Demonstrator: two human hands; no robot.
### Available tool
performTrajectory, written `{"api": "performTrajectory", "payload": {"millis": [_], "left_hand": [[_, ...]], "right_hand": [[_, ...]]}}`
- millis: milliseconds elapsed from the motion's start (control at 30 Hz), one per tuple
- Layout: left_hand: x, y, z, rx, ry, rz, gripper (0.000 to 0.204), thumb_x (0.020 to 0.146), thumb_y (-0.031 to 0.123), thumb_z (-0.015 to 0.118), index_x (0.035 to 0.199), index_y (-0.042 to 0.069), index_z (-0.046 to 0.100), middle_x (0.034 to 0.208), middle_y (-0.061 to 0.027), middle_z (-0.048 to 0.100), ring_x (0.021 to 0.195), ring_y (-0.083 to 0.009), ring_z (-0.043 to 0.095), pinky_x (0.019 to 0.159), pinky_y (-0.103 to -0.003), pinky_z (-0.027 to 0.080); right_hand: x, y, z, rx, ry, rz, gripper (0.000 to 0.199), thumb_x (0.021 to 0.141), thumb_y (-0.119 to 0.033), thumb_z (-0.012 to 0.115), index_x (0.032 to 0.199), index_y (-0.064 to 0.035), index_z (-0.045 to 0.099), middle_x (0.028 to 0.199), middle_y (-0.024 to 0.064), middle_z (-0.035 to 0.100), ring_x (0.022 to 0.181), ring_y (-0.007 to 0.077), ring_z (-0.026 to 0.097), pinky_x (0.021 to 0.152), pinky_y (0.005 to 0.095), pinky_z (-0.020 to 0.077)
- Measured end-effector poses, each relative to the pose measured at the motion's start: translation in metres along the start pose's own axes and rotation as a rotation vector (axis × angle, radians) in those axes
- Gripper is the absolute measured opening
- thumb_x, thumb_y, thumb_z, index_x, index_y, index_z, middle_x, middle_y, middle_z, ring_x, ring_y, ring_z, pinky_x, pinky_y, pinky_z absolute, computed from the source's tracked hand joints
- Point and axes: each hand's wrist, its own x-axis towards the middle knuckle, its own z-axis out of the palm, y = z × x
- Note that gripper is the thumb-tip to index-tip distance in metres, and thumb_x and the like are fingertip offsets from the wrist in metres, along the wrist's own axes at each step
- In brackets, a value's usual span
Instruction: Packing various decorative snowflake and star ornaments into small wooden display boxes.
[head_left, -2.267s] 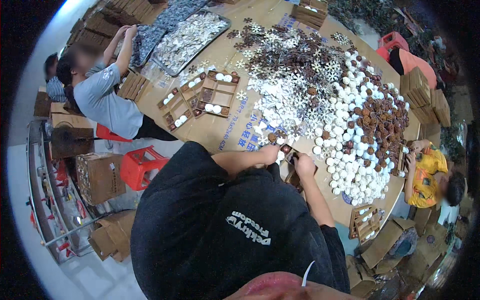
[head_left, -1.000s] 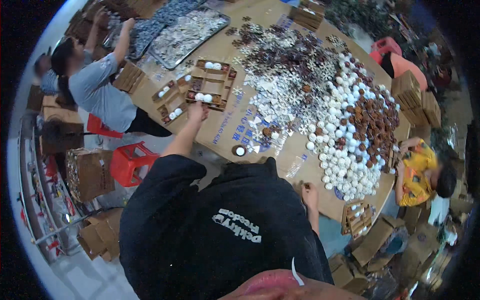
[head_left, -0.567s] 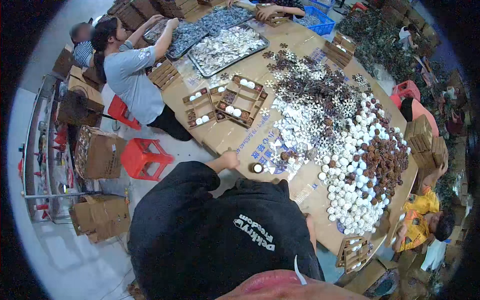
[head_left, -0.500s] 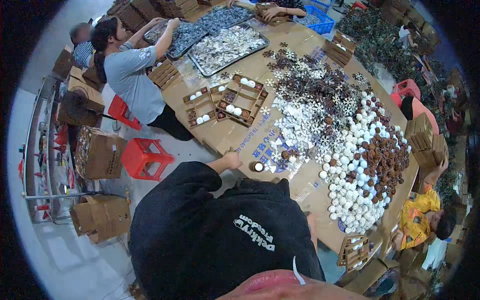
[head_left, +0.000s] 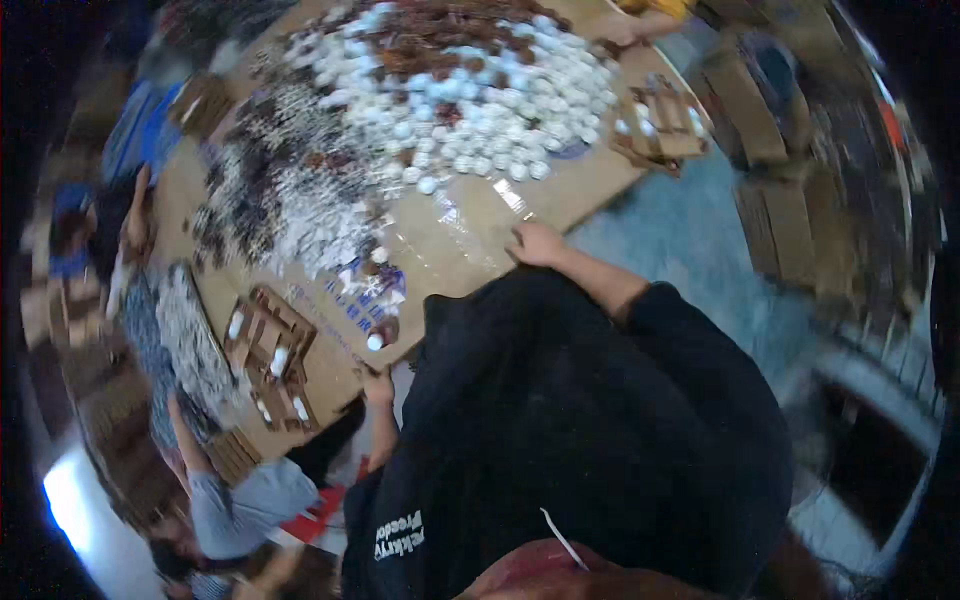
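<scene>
Fingers (head_left: 519,240) of the right hand (head_left: 540,245) bend at the table's (head_left: 575,200) edge, grip impossible to tell; the left hand (head_left: 377,387), smeared, meets the edge too, its grasp equally unreadable. Just beyond sits a white-and-brown piece (head_left: 378,338), too blurred to name; then trays (head_left: 268,335), contents smudged; farther, balls (head_left: 490,130), cut off up top.

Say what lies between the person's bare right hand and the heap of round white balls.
In the head view, only brown cardboard tabletop, with a pale, blurred rectangular patch, lies between the right hand and white balls.
</scene>
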Motion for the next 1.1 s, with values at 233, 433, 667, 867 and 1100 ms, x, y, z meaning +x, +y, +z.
{"api": "performTrajectory", "payload": {"millis": [233, 433, 667, 867, 1100], "left_hand": [[-0.029, 0.068, -0.105, 0.179, 0.018, 0.098, 0.071, 0.089, 0.029, 0.065, 0.144, -0.006, 0.034, 0.142, -0.0317, 0.038, 0.136, -0.044, 0.029, 0.115, -0.043, 0.025], [-0.026, 0.165, -0.269, 0.245, 0.386, 0.139, 0.065, 0.091, 0.027, 0.064, 0.141, -0.005, 0.038, 0.137, -0.0281, 0.043, 0.131, -0.0397, 0.035, 0.111, -0.041, 0.029], [-0.057, 0.251, -0.342, 0.27, 0.654, 0.177, 0.057, 0.092, 0.026, 0.063, 0.136, -0.004, 0.043, 0.131, -0.024, 0.049, 0.124, -0.0347, 0.041, 0.106, -0.039, 0.033], [-0.058, 0.294, -0.276, 0.258, 0.49, 0.255, 0.051, 0.093, 0.024, 0.062, 0.133, -0.004, 0.047, 0.126, -0.0204, 0.054, 0.119, -0.0305, 0.046, 0.103, -0.036, 0.037], [-0.049, 0.323, -0.129, 0.243, -0.089, 0.341, 0.044, 0.095, 0.022, 0.061, 0.129, -0.003, 0.052, 0.12, -0.0162, 0.059, 0.113, -0.0255, 0.053, 0.098, -0.034, 0.041]], "right_hand": [[-0.01, 0.087, -0.094, 0.43, 0.939, 0.301, 0.034, 0.089, -0.034, 0.062, 0.095, 0.0, 0.065, 0.088, 0.0196, 0.068, 0.074, 0.0376, 0.066, 0.072, 0.0472, 0.0515], [0.023, 0.268, -0.174, 1.013, 1.425, 1.057, 0.066, 0.086, -0.054, 0.067, 0.117, 0.0029, 0.055, 0.11, 0.0172, 0.063, 0.089, 0.0299, 0.062, 0.079, 0.0455, 0.0521], [0.016, 0.295, -0.2, 1.658, 0.965, 0.862, 0.058, 0.086, -0.052, 0.069, 0.125, -0.0108, 0.056, 0.116, 0.0094, 0.062, 0.102, 0.0255, 0.06, 0.09, 0.0504, 0.0489], [0.03, 0.348, -0.179, 1.855, 1.046, 0.681, 0.061, 0.084, -0.04, 0.074, 0.132, -0.0122, 0.05, 0.125, 0.0069, 0.057, 0.106, 0.0278, 0.057, 0.09, 0.0563, 0.046], [0.008, 0.285, -0.195, 1.815, 1.198, 0.646, 0.038, 0.088, -0.028, 0.066, 0.117, -0.0058, 0.058, 0.109, 0.0083, 0.065, 0.091, 0.0221, 0.065, 0.065, 0.0347, 0.0529]]}}
